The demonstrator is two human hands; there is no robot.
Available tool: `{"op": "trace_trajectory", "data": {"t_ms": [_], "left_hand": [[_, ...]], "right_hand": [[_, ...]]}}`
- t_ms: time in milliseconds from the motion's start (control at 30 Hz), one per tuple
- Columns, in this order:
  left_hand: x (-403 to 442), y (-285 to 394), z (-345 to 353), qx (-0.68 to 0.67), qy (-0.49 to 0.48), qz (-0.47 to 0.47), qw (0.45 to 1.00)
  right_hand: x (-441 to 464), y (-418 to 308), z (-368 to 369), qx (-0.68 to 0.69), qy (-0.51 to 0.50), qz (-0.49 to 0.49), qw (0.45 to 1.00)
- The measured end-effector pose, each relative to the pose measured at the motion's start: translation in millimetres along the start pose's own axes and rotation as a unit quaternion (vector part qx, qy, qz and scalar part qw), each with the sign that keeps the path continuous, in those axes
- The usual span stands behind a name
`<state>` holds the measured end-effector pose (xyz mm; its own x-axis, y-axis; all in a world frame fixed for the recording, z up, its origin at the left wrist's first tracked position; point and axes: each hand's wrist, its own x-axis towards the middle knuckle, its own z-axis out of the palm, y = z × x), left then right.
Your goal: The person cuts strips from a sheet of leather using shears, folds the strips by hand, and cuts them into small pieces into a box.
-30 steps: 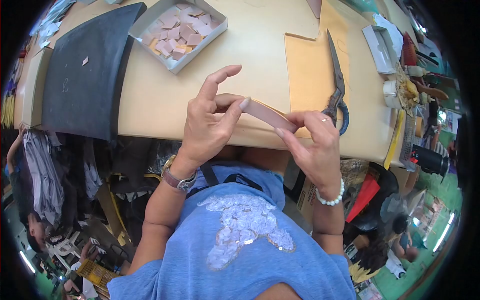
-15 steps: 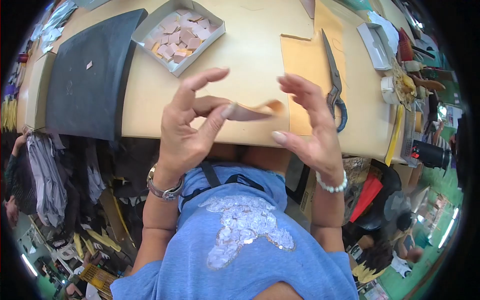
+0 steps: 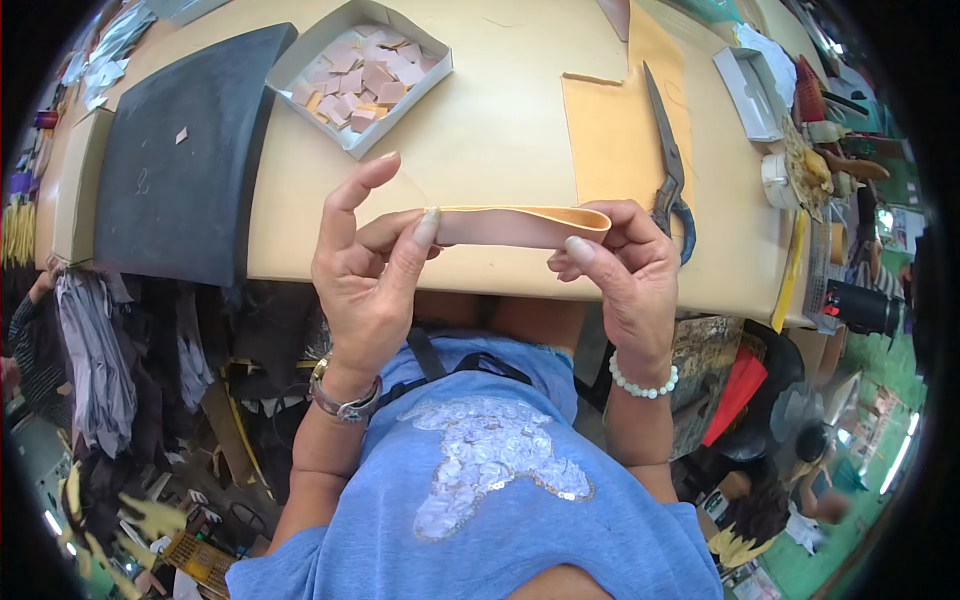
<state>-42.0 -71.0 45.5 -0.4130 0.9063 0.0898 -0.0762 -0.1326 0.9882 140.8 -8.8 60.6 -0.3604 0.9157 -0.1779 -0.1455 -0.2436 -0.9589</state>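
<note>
A folded leather strip [image 3: 505, 228], pinkish-grey on one face and yellow-orange on the other, is stretched sideways above the table's front edge. My left hand [image 3: 368, 265] pinches its left end between thumb and fingers, index finger raised. At the right, the strip bends round in a loop, and my right hand [image 3: 635, 270] grips this loop with the thumb in front and the fingers behind. Just behind my right hand lie large dark scissors [image 3: 668, 165] on a yellow-orange leather sheet [image 3: 605, 130].
A grey-white box [image 3: 357, 148] of small pinkish and yellow leather pieces stands at the back left. Left of it lies a black board [image 3: 180, 190] with one small piece on it. A small white box [image 3: 748, 95] and assorted tools are at the right edge.
My right hand has moved in from open and apart to grip the strip's looped end. The strip, blurred and tilted before, is now level and held between both hands.
</note>
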Motion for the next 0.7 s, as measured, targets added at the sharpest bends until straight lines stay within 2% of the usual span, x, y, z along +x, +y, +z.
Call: {"op": "trace_trajectory", "data": {"t_ms": [100, 200, 300, 333, 400, 533, 633, 667, 700], "left_hand": [[-4, 2, 9, 0.002, 0.042, -0.011, 0.999], [-7, -2, 3, -0.011, 0.007, -0.008, 1.0], [-2, -3, -3, 0.007, -0.023, -0.064, 0.998], [4, -1, -7, 0.103, -0.064, 0.001, 0.993], [22, 10, -15, 0.29, -0.138, 0.132, 0.938], [39, 21, -5, 0.269, -0.397, 0.107, 0.871], [52, 16, 0, 0.163, -0.511, -0.004, 0.844], [54, 11, 0, 0.158, -0.533, 0.011, 0.831], [56, 11, 0, 0.144, -0.545, -0.04, 0.825]], "right_hand": [[-3, -2, 5, 0.041, 0.042, -0.003, 0.998], [-2, -1, 7, 0.044, 0.075, -0.015, 0.996], [-2, 6, 6, 0.02, 0.07, -0.078, 0.994], [-3, 4, 6, -0.052, 0.053, -0.092, 0.993], [-5, -1, 5, -0.195, 0.015, -0.122, 0.973], [-7, -11, 14, -0.322, -0.088, -0.215, 0.918], [-11, -19, 17, -0.32, -0.092, -0.185, 0.924], [-12, -18, 15, -0.297, -0.084, -0.18, 0.934], [-14, -18, 14, -0.286, -0.086, -0.153, 0.942]]}}
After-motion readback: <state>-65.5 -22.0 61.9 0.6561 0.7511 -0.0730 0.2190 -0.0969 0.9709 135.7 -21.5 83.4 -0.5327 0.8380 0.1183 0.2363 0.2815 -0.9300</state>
